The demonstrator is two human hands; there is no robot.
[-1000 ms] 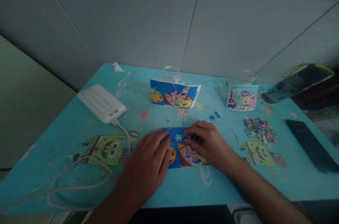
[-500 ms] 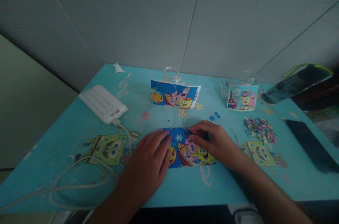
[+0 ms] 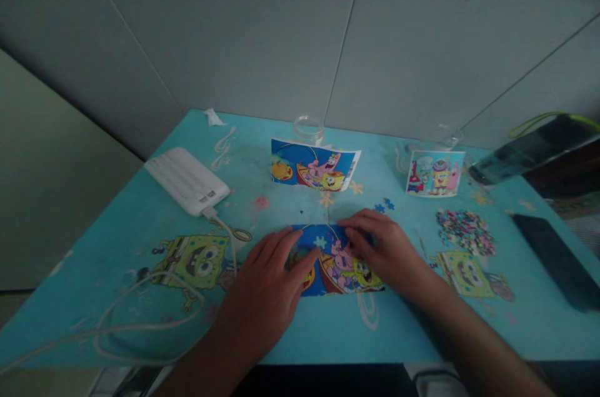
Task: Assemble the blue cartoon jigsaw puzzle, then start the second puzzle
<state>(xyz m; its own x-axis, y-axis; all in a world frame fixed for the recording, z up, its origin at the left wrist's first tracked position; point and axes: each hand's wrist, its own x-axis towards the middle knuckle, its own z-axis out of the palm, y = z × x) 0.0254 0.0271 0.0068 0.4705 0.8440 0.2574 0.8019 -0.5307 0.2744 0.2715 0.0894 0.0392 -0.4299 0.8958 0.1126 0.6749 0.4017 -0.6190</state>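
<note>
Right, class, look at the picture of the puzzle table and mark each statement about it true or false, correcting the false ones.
1. Both hands rest on the jigsaw puzzle. True: left hand and right hand lie on it.
2. The power bank is black. False: it is white.
3. The pile of loose pieces lies left of the puzzle. False: it lies right.
4. A cable runs from the power bank. True.

Puzzle (image 3: 335, 262) at table (image 3: 328, 334) front centre; power bank (image 3: 187, 180) behind-left; loose pieces (image 3: 464, 232) right.
</note>
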